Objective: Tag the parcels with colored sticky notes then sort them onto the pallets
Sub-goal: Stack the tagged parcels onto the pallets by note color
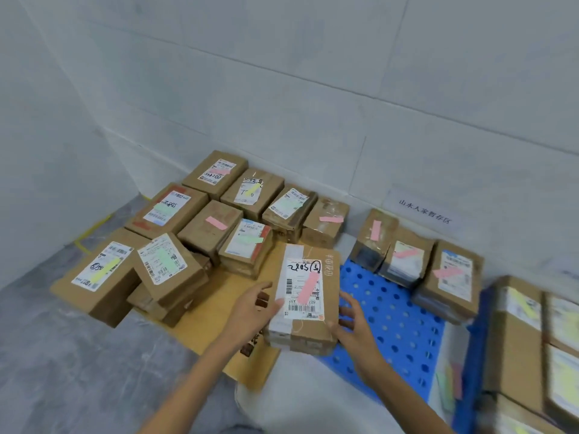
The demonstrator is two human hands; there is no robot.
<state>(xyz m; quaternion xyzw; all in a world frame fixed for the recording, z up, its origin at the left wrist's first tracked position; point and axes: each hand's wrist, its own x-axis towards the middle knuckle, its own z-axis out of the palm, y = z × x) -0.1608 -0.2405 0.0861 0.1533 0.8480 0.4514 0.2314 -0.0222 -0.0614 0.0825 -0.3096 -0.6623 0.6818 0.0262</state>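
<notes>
Pale wall tiles are meeting in a corner above a grey floor, and a paper sign [424, 211] with printed characters is sticking to the wall on the right. On the floor a cardboard sheet [216, 311] is lying at left, touching a blue perforated pallet [391, 311] at right.

Both hands are clamping one brown parcel [308, 296], holding it above the seam between sheet and pallet. The left hand [253, 308] is gripping its left edge with the thumb over the shipping label. The right hand [351, 321] is holding its right side, thumb at the near corner, fingers spread along the side. A pink sticky note [308, 288] is lying slantwise across the label, below handwritten digits.

Tagged boxes [210, 227] bearing pink, green and yellow notes are crowding the far and left parts of the sheet, some stacked. Three pink-tagged boxes [407, 261] are sitting in a row along the pallet's far edge. At far right a blurred box stack [526, 339] is showing yellow notes, and loose coloured note strips [449, 386] are lying just beside it.
</notes>
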